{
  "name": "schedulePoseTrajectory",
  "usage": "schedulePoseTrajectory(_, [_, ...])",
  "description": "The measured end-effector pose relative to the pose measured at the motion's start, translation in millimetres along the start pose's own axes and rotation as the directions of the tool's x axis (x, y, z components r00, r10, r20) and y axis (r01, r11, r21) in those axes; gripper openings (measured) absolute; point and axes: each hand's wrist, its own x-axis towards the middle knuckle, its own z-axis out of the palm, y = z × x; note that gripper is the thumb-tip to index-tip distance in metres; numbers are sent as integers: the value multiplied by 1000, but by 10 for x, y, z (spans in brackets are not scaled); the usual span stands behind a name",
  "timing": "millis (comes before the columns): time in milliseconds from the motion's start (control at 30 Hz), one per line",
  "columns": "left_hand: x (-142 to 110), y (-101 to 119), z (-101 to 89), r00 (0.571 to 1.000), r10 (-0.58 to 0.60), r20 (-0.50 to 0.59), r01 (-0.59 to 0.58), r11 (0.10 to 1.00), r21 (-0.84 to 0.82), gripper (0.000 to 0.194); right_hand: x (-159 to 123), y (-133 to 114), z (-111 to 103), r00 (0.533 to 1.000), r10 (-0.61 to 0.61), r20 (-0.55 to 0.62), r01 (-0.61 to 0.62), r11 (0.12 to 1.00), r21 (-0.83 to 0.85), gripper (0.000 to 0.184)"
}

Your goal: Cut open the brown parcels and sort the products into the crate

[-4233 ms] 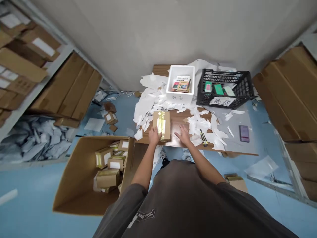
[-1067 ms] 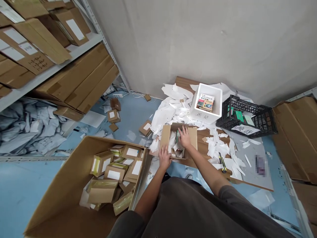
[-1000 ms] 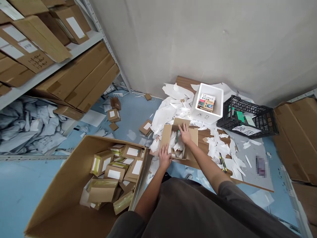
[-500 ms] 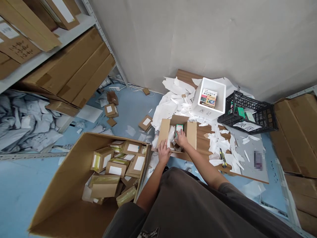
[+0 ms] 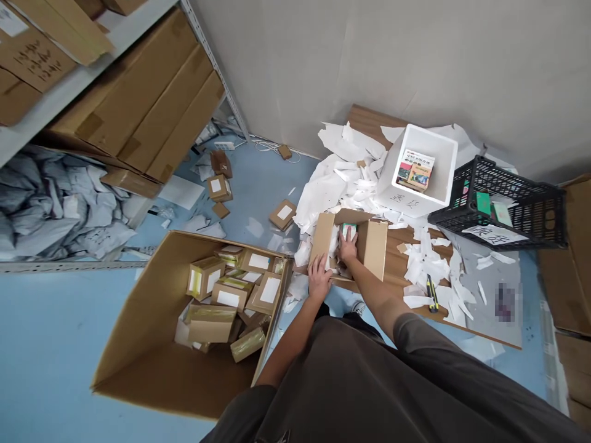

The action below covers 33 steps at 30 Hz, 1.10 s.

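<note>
Inside the open carton (image 5: 377, 249), a green-and-white item (image 5: 353, 227) is being touched by the nearer, right hand (image 5: 348, 249); it is lying partly beneath, showing on the far side, long axis being masked. The left flap (image 5: 321, 239) is being touched by the left hand (image 5: 319, 278). Neither grip's closure can be told.

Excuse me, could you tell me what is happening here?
A person's right hand reaches into an open brown cardboard box, touching a small green-white item; the left hand rests on the box's left flap. A yellow-black cutter lies on the brown wooden table. A big brown cardboard carton nearby holds smaller boxes.
</note>
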Motion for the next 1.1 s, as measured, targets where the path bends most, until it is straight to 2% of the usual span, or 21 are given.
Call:
schedulePoseTrajectory(133, [13, -16, 11, 1000, -22, -3, 22, 1000, 6, 20, -53, -59, -63, 1000, 16, 9, -16, 999, 28, 83])
schedulePoseTrajectory(367, [37, -11, -55, 999, -30, -16, 30, 999, 30, 12, -400, -277, -256, 1000, -11, -13, 10, 997, -79, 90])
schedulePoseTrajectory(500, [49, 7, -78, 999, -42, -20, 43, 997, 57, 11, -599, -379, -525, 994, -81, -75, 79, 996, -30, 91])
schedulePoseTrajectory(600, [46, -26, -100, 999, -36, -28, 39, 996, 86, 17, -743, -377, -827, 977, -169, -128, 171, 985, 3, 90])
schedulePoseTrajectory(667, [38, -62, -152, 1000, -27, -7, 27, 994, 108, 33, -827, -310, -1069, 966, -202, -163, 210, 977, 33, 92])
schedulePoseTrajectory(767, [78, -20, -318, 998, -41, 46, 35, 991, 128, 89, -940, -102, -1450, 949, -247, -195, 265, 961, 77, 94])
schedulePoseTrajectory(833, [187, 162, -446, 999, 3, 37, -7, 993, 117, 112, -1022, 94, -1671, 937, -283, -204, 306, 947, 92, 96])
schedulePoseTrajectory(900, [370, 500, -516, 988, 153, 7, -153, 984, 93, 105, -1113, 315, -1836, 933, -295, -204, 320, 942, 103, 102])
schedulePoseTrajectory(933, [478, 715, -509, 967, 256, 6, -255, 963, 86, 99, -1161, 431, -1897, 937, -285, -202, 311, 944, 111, 105])
schedulePoseTrajectory(1033, [774, 1419, -279, 870, 490, 56, -493, 868, 67, 86, -1292, 804, -2011, 956, -223, -194, 252, 957, 144, 111])
schedulePoseTrajectory(1100, [879, 1826, 14, 840, 535, 88, -541, 839, 57, 82, -1357, 1079, -2057, 968, -173, -183, 204, 965, 167, 109])
